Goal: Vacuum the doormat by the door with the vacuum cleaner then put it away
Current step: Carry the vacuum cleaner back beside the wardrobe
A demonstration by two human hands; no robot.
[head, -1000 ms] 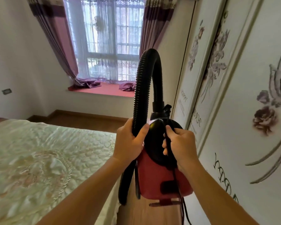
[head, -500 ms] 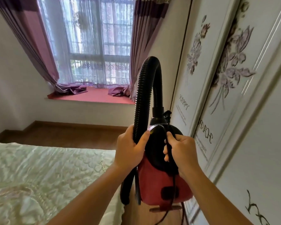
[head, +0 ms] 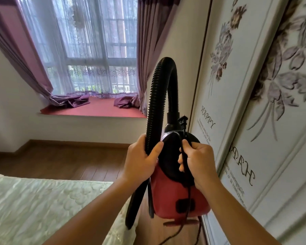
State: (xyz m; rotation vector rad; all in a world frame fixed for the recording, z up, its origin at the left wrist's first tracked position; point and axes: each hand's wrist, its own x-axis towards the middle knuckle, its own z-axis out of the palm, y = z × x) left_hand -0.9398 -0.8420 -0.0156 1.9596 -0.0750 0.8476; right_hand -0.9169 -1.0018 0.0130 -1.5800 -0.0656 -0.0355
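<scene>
A small red and black vacuum cleaner (head: 182,195) hangs in the air in front of me, between the bed and the wardrobe. Its ribbed black hose (head: 156,85) arches up from the top and comes down on the left side. My left hand (head: 141,161) grips the hose just above the body. My right hand (head: 197,160) grips the black top handle together with the black power cord (head: 188,197), which trails down toward the floor. No doormat or door is in view.
A bed with a pale green quilted cover (head: 42,206) fills the lower left. White sliding wardrobe doors (head: 254,121) with flower patterns run along the right. Wooden floor (head: 69,156) leads to a red window seat (head: 95,108) under purple curtains.
The view has moved forward along the aisle and tilted up, so the window and wardrobe look closer. Both hands keep the same grip on the hose and handle.
</scene>
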